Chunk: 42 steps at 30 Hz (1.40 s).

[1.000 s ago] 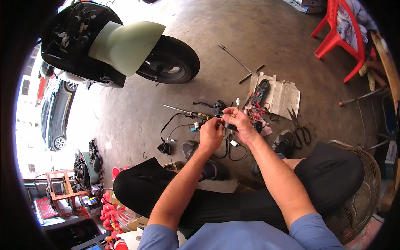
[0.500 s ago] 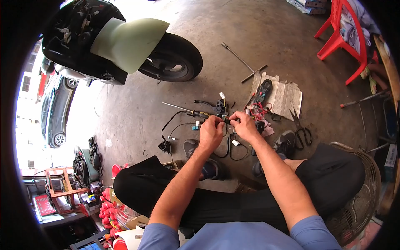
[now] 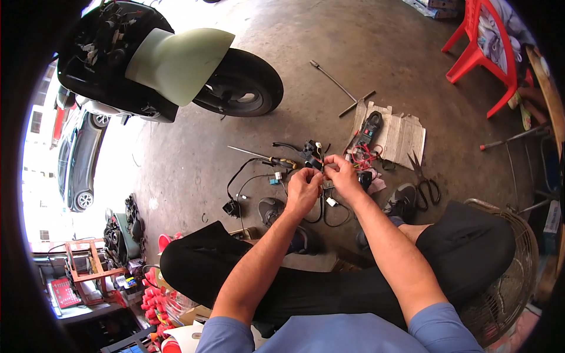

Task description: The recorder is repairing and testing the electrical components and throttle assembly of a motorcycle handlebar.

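Note:
My left hand (image 3: 305, 190) and my right hand (image 3: 342, 176) meet above the floor between my feet, fingers pinched round a thin black wiring harness (image 3: 323, 203). Its cables loop down below the hands, and a small white connector (image 3: 332, 201) hangs from one. Just beyond my fingertips is a black lever assembly (image 3: 309, 152), with a white plug (image 3: 318, 145) beside it. To the left lies a screwdriver (image 3: 284, 162) with a yellow and black handle. A cable with a black switch-like block (image 3: 231, 207) and a teal connector (image 3: 274, 181) rests near my left foot.
A clamp meter (image 3: 371, 129) with red leads sits on torn cardboard (image 3: 403, 138). Scissors (image 3: 426, 183) lie by my right shoe, a T-handle wrench (image 3: 336, 84) farther off. A motorcycle front wheel (image 3: 247, 85) stands ahead left, a red chair (image 3: 485, 62) far right, a round wire guard (image 3: 518, 276) beside my right knee.
My hands have shifted slightly, the left one a little lower and to the right. The lever assembly and its white plug show slightly differently; the screwdriver handle is now uncovered.

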{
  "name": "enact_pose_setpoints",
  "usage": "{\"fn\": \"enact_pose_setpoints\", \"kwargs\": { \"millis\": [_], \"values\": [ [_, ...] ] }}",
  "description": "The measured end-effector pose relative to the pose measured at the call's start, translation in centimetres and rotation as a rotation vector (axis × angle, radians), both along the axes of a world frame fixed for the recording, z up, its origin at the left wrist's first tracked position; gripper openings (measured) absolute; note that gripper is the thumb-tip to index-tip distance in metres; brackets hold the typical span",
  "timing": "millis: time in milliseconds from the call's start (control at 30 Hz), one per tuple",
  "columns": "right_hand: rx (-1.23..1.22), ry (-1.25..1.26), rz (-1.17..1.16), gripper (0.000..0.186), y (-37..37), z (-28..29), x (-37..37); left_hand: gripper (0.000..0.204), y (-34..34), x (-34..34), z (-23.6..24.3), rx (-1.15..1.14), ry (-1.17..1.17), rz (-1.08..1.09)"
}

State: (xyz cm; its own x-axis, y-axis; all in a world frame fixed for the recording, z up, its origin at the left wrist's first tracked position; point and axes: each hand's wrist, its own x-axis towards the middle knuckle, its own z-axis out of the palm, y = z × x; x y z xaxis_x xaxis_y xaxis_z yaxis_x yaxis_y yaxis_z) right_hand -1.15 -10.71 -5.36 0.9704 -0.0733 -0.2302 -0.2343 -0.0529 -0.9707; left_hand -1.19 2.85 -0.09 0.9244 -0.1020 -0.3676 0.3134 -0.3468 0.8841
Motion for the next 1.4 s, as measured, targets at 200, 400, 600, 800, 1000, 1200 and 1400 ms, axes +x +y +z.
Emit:
{"fn": "enact_pose_setpoints", "kwargs": {
  "millis": [200, 400, 600, 800, 1000, 1200, 1400],
  "values": [
    [0.931, 0.116, -0.021, 0.020, -0.4, 2.2, 0.5, 0.017, 0.2, -0.1, -0.6, -0.101, 0.115, 0.027],
    [0.956, 0.226, -0.041, 0.020, -1.2, 2.6, 0.6, 0.020, 1.2, 0.4, -1.4, 0.358, -0.299, -0.127],
    [0.380, 0.092, 0.105, 0.024, -1.3, 1.4, 0.3, 0.020, 1.4, 0.5, -1.5, 0.360, -0.343, -0.057],
    [0.146, 0.186, 0.160, 0.020, -1.0, 1.2, 0.2, 0.021, 1.4, 0.7, -1.1, 0.313, -0.292, -0.021],
    [-0.307, -0.039, 0.101, 0.017, -0.4, 1.4, 0.2, 0.021, 1.0, 0.6, -0.2, 0.140, -0.117, -0.024],
    [-0.475, -0.257, 0.112, 0.016, -0.2, 2.1, -0.1, 0.023, 1.2, 1.1, -0.6, 0.307, -0.258, -0.106],
    [-0.358, -0.392, -0.017, 0.008, -0.1, 2.2, -0.1, 0.021, 0.6, 0.8, -0.9, 0.417, -0.459, -0.179]
  ]
}}
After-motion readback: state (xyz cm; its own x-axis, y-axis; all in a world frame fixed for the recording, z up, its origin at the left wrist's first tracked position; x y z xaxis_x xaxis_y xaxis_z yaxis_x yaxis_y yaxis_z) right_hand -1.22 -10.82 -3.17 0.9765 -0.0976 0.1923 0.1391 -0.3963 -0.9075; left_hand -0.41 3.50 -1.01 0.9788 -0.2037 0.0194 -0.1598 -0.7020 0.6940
